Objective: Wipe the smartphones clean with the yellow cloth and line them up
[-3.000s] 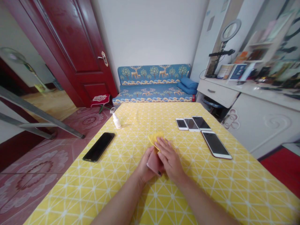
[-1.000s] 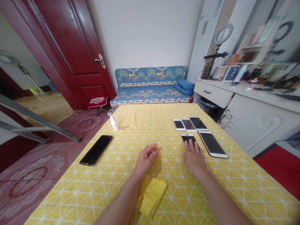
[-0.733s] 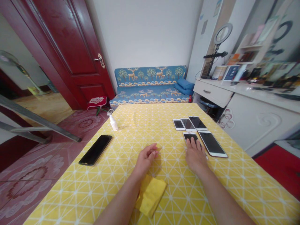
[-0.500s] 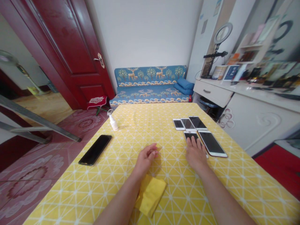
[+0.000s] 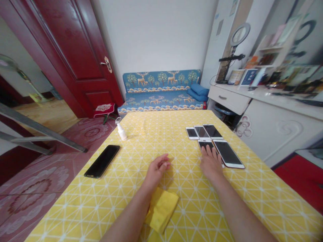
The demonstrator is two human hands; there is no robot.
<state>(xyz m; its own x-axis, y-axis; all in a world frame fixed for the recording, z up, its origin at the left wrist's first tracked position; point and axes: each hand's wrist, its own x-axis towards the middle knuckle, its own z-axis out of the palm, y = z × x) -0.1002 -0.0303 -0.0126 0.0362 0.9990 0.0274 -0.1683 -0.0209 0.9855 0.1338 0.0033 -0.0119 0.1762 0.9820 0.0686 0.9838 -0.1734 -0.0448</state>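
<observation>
My right hand [image 5: 210, 164] lies flat over a white-framed phone [image 5: 205, 144], its fingers spread on the dark screen and hiding much of it. A larger white phone [image 5: 228, 153] sits just to the right of that hand. Beyond them, a small white phone [image 5: 192, 133], another white phone [image 5: 202, 132] and a wider one [image 5: 212, 131] form a row. In the middle of the table my left hand [image 5: 157, 167] rests on its side, fingers loosely bent and holding nothing visible. A folded yellow cloth [image 5: 163, 209] lies by the left wrist, partly covered by the forearm.
A black phone [image 5: 102, 161] lies near the left edge of the table [image 5: 121, 208], which has a yellow patterned cover. Behind it stands a white spray bottle [image 5: 121, 131]. A blue sofa [image 5: 161, 90] is past the far edge, and a white cabinet [image 5: 280, 124] stands at the right.
</observation>
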